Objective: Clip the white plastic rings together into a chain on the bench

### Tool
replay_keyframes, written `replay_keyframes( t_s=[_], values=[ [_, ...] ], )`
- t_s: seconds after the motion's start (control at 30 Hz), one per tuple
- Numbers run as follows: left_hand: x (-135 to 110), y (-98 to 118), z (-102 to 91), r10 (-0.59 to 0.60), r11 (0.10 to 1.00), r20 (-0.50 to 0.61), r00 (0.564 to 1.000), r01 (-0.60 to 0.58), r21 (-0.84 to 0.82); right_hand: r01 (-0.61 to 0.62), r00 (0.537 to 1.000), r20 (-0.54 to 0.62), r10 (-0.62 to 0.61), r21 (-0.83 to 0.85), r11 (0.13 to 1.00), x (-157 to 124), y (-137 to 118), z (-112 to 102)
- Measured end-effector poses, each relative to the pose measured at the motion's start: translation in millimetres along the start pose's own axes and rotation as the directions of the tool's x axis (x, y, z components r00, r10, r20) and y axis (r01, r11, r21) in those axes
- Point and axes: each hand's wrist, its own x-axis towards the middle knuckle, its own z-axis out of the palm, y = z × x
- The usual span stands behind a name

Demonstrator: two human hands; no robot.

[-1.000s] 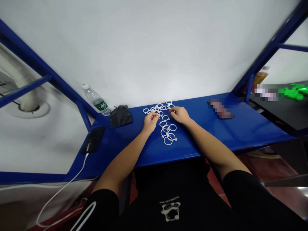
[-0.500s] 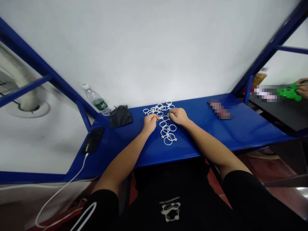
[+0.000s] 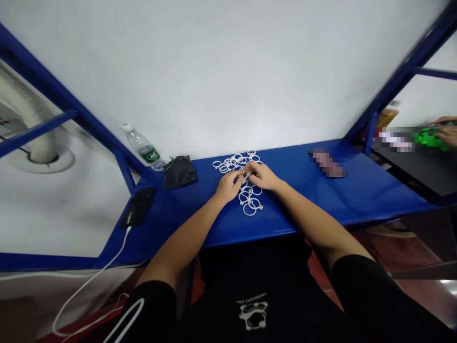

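My left hand (image 3: 228,186) and my right hand (image 3: 262,176) meet fingertip to fingertip above the table. A white curtain ring (image 3: 246,178) is pinched between them, partly hidden by the fingers. The fingers of both hands are closed. Behind the hands lies a loose cluster of white curtain rings (image 3: 230,164) with small eyelets, some overlapping. Nearer to me, several more curtain rings (image 3: 250,208) lie in a short column.
The blue table (image 3: 221,228) backs onto a white wall. To the left are a plastic water bottle (image 3: 146,150), a black bag (image 3: 179,172) and a black power bank (image 3: 137,208) with a white cable. A blurred-out object (image 3: 326,163) lies right. Another person's hands (image 3: 448,136) hold something green.
My hands have come together from either side of the rings. My left hand has moved right, my right hand slightly left, with a white ring now between their fingertips.
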Motion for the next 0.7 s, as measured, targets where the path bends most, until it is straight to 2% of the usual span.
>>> replay_keyframes(
  t_s=[0.13,0.23,0.3,0.43,0.57,0.7],
  values=[
    [-1,1,-3.1,-0.049,0.994,0.127,0.991,0.037,0.100,0.117,0.993,-0.024,-0.116,0.038,0.992,-3,1,4],
    [0,2,-4.7,-0.019,0.981,0.220,0.975,-0.024,0.190,0.132,0.985,-0.111,-0.131,0.004,0.991,-2,7,1],
    [0,3,-4.8,0.039,0.967,0.281,0.959,-0.107,0.231,0.071,0.979,-0.186,-0.079,-0.049,0.996,0,13,-1],
    [-2,7,-3.6,0.117,0.953,0.334,0.935,-0.200,0.227,-0.171,0.958,-0.260,0.118,-0.195,0.966,3,31,-5],
    [-3,9,-3.7,0.146,0.952,0.363,0.920,-0.231,0.203,-0.355,0.932,-0.191,0.309,-0.295,0.887,5,46,-7],
    [-4,11,-3.9,0.137,0.959,0.378,0.916,-0.218,0.180,-0.393,0.918,-0.094,0.385,-0.348,0.851,4,51,-6]
  ],
)
